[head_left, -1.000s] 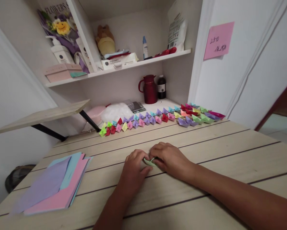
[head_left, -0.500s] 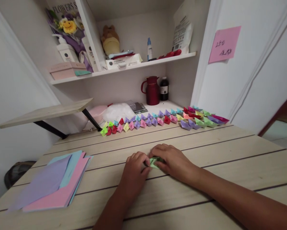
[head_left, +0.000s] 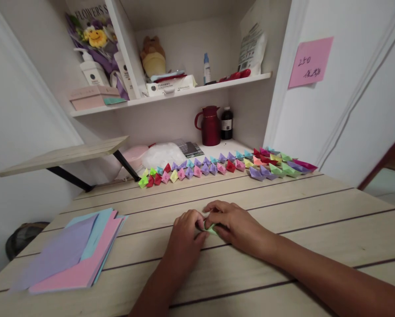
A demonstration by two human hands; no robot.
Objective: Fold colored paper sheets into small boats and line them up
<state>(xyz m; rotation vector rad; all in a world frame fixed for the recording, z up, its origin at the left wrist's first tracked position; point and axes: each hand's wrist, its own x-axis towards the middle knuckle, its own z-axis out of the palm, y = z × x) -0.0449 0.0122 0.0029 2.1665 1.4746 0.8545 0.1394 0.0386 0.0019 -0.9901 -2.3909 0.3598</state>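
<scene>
A small piece of folded green paper [head_left: 211, 229] is pinched between my hands, low over the middle of the wooden table. My left hand [head_left: 186, 231] grips its left side with thumb and curled fingers. On its right side, my right hand [head_left: 233, 224] holds the paper between thumb and fingers. The fingers cover most of the paper, so its folded shape is largely hidden. Behind my hands, rows of small folded paper boats [head_left: 197, 169] in many colours line the back of the table.
At the left lies a stack of coloured paper sheets [head_left: 63, 264], purple on top. A raised wooden stand [head_left: 65, 154] is behind it. A red jug [head_left: 211, 127] and a dark bottle [head_left: 227, 123] stand under the shelf [head_left: 204, 90]. The wall carries a pink note [head_left: 311, 61].
My right hand's fingers have shifted slightly left and closer to my left hand. Less of the green paper shows between them. The boats and the paper stack stay where they were.
</scene>
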